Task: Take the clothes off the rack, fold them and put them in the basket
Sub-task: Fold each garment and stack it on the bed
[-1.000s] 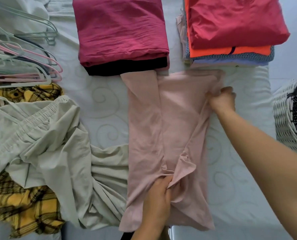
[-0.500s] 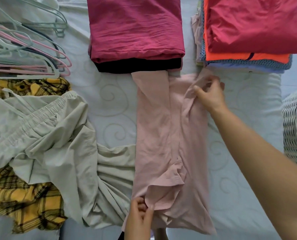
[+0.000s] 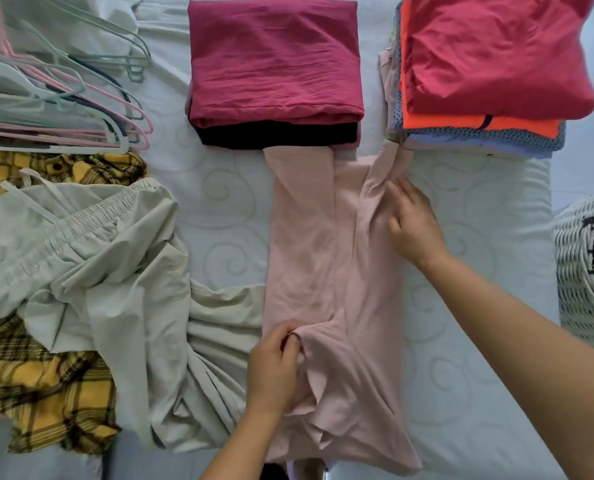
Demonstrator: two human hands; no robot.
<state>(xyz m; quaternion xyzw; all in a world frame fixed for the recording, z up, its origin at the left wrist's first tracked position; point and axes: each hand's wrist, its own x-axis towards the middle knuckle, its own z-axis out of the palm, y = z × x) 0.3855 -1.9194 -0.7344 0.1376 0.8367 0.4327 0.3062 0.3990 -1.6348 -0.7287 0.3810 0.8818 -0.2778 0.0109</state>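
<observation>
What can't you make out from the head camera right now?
- Basket: cut off by the right edge in the head view, so its contents are unclear.
- Near end of the pink garment: runs off the bottom edge.
- Lower pieces in the folded stack: covered by the red top layer.
- Left hand fingertips: tucked in pink fabric.

Pink garment point(image 3: 326, 271): smooth, matt knit cloth. Beige trousers point(image 3: 115, 271): crinkled woven cloth. Plaid shirt point(image 3: 39, 386): soft flannel-like cloth. Hangers point(image 3: 63, 98): smooth plastic. Basket point(image 3: 576, 271), 3 o'clock: woven, glossy strands. Bedsheet point(image 3: 479, 220): quilted, matt.
</observation>
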